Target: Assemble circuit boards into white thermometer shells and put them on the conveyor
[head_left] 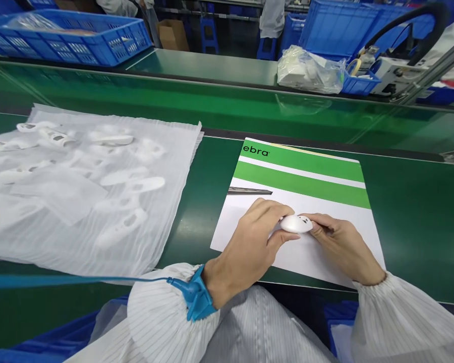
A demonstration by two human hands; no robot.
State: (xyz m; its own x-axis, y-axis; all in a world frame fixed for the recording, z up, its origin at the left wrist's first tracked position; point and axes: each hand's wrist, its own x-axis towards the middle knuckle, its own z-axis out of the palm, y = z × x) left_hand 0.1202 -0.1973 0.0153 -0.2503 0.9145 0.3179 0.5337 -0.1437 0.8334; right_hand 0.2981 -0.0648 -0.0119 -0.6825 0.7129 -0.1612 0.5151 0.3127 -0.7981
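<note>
"White, rounded, plastic-looking shell (293, 225) with small dark marks at one end: where is it?"

"Between the person's two hands, over a flat green-and-white printed sheet (306, 190) on the dark green tabletop (412, 217). The left hand (249, 244) pinches one end between thumb and fingers; the right hand (340, 245) pinches the other, beside the marks."

"How should it handle?"

"Probably light and stiff, like thin moulded plastic, and perhaps slippery over its curved face. Its finish would likely scratch before its body broke."

"And the best hold?"

"Opposite ends, lightly, with fingers kept off the dark marks, which may be openings."
</note>
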